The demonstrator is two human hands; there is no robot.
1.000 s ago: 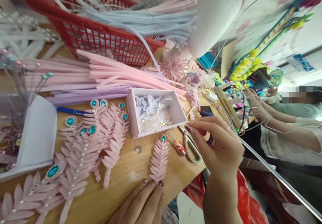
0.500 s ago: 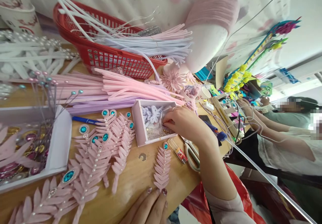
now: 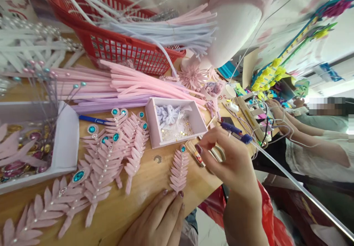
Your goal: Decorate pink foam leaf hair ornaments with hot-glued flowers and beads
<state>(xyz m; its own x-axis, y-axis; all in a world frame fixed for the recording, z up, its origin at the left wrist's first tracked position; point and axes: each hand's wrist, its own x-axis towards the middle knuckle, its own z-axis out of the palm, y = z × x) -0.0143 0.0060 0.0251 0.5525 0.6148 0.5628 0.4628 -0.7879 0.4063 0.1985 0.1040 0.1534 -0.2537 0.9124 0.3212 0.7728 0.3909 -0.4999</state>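
Note:
My left hand (image 3: 160,216) lies palm down at the table's near edge, its fingertips over the stem end of a pink leaf spray (image 3: 179,170) and holding it in place. Pearls run down the middle of this spray, with a turquoise gem at its tip. My right hand (image 3: 232,161) is raised above the table, right of the white box (image 3: 155,131), thumb and forefinger curled together. Anything between those fingertips is too small to make out. Inside the box are lilac looped flowers (image 3: 168,115) and small pearly beads (image 3: 188,128).
Finished leaf sprays (image 3: 102,172) lie on the left beside a box of gems (image 3: 65,139). Behind are pink pipe cleaners (image 3: 138,82) and a red basket (image 3: 124,54). A blue glue gun (image 3: 235,132) and scissors (image 3: 219,153) lie right. Another person's arms (image 3: 290,128) are beyond.
My right hand has come out of the white box, moving right and toward me with its fingertips drawn together. My left hand stays at the spray's stem. The view has shifted slightly.

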